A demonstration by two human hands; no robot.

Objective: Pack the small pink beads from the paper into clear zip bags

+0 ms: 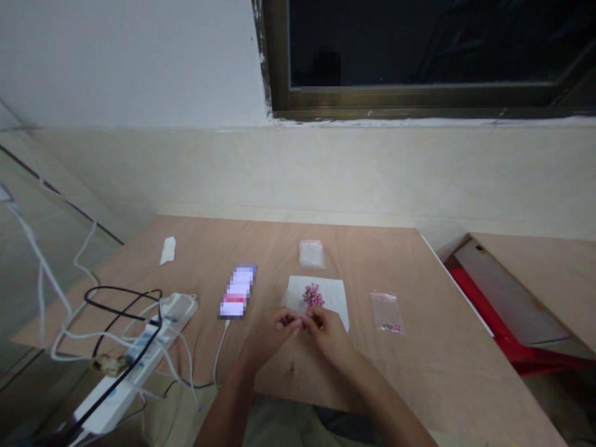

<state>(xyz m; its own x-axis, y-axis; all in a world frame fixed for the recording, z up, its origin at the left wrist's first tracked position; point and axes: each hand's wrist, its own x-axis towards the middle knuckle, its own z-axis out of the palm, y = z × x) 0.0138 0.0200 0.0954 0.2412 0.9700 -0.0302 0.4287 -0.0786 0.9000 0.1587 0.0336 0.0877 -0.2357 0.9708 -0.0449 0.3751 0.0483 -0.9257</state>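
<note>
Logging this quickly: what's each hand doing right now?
Left hand: pinched closed, anything held too small to tell.
Right hand: pinched closed too, anything held unclear.

Dim, flat indoor light, source unseen; black window [419, 43]. Only faint, soft shadows under the left hand [270, 335] and right hand [328, 335] on the table [386, 372]. Slight overall softness and grain, no hard glare. Wide-angle stretching at the edges, wall [116, 62] lines slanting at left. Phone [237, 290] screen blocky, pixelated.

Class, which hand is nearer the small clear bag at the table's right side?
Right: the right hand is left of the small clear bag, and the left hand is farther away on the same side.
</note>
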